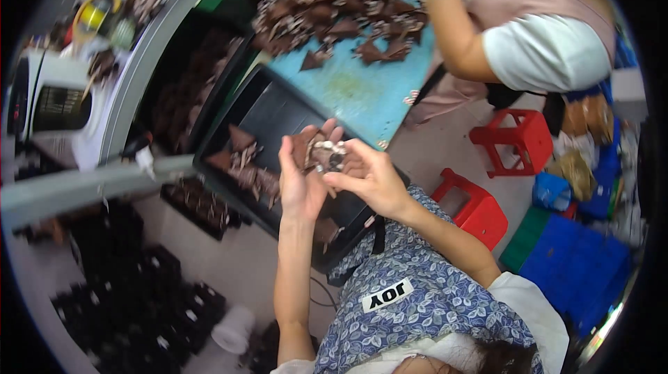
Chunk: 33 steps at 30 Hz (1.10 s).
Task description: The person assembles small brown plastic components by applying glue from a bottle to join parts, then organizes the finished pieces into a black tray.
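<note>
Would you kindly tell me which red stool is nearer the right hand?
The lower stool in the picture, beside the blue apron; the upper stool stands farther right, farther from the right hand.

And there's the apron (pixel 452 304), lower centre of the frame, blue with pale leaves all over! White patch (pixel 387 295) on its front, dark lettering, a short dark strap (pixel 379 236) above; white sleeves (pixel 539 311) lower right and bottom edge, hands (pixel 301 189) bare.

Pale floor (pixel 444 146), two red plastic stools (pixel 534 141) rightward.
</note>
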### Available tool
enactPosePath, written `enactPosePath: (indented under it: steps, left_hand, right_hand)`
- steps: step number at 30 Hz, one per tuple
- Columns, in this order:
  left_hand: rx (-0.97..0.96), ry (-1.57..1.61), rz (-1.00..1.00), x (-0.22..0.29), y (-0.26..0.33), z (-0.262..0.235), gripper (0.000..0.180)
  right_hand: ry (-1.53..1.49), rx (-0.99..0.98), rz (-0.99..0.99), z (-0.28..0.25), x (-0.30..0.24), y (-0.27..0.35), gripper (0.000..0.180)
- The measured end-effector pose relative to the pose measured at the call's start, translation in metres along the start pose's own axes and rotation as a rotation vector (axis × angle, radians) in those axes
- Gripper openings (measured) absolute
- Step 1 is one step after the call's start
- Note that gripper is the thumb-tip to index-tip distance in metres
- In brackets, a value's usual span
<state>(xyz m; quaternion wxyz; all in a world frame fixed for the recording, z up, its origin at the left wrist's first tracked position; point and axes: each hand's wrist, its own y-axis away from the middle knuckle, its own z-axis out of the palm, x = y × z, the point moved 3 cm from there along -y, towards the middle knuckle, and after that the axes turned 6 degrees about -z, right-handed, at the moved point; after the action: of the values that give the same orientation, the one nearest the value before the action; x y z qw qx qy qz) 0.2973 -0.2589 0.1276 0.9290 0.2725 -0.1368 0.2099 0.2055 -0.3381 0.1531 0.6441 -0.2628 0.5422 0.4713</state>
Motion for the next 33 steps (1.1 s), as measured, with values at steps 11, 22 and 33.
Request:
enactPosePath:
  steps: [11,22,33]
  left_hand:
    - [-0.103,0.314,-0.082,-0.011,0.032,-0.047,0.040]
    - [0.594,-1.050,0.191,0.039,-0.040,-0.102,0.049]
    - [0.908,-1.987,0.728,0.054,-0.033,-0.139,0.042]
  right_hand:
    - [0.897,-0.099,-0.742,0.037,-0.014,0.022,0.029]
    - [0.677,0.192,-0.204,-0.011,0.026,0.002,0.028]
    - [0.673,0.217,-0.137,-0.067,0.044,-0.051,0.021]
